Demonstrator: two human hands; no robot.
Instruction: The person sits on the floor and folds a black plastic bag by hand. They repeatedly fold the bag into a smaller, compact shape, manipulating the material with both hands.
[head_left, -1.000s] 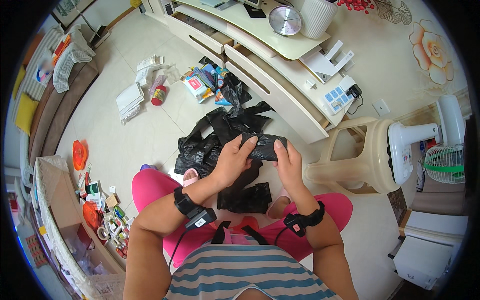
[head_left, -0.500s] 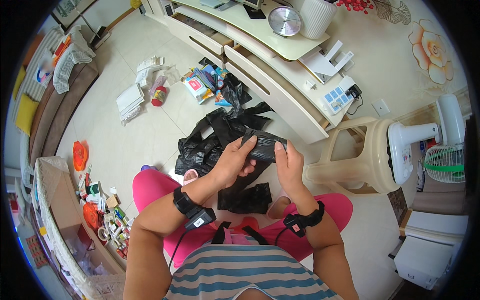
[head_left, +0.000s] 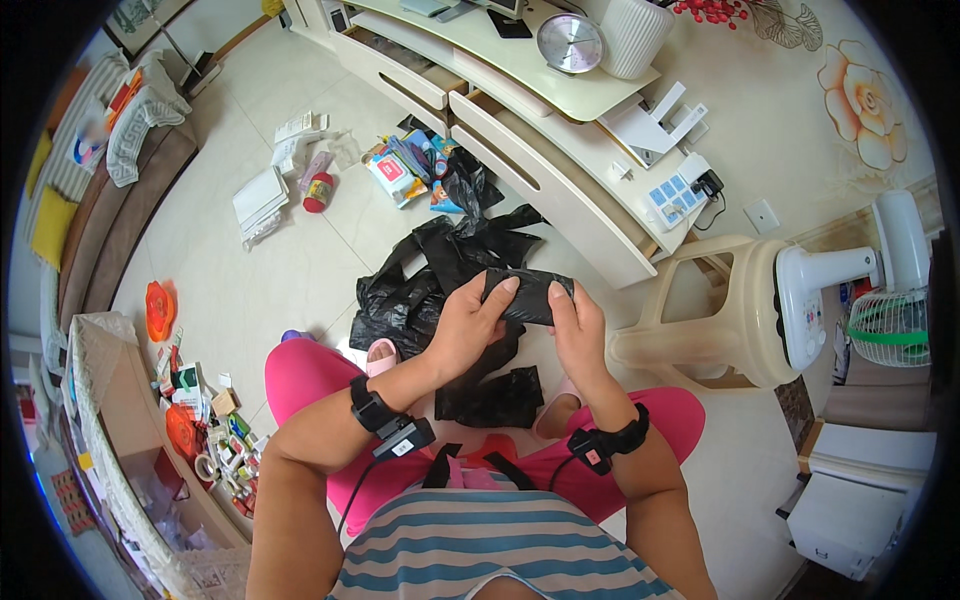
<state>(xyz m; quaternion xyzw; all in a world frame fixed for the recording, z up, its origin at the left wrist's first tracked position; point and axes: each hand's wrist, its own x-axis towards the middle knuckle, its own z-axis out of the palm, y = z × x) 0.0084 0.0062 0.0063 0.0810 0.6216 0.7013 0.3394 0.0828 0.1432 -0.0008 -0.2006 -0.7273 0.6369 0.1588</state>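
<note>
Between my two hands is a black plastic bag, folded into a small flat bundle. My left hand grips its left end, thumb on top and fingers tucked beneath. At the other end, my right hand pinches it the same way; the fingers under the bundle are partly hidden. Below and beyond my hands, several loose black plastic bags lie crumpled on the floor. One flat black bag rests between my feet.
Open drawers jut from a cabinet ahead. A beige plastic stool lies at right by a white fan. Wipes packs, a red-labelled jar and white boxes sit on the floor. Small items surround a pulled-out drawer at left.
The bundle has become flatter and neater, its loose lower part tucked in. My left thumb has shifted slightly right along its top, while both hands stay in place.
</note>
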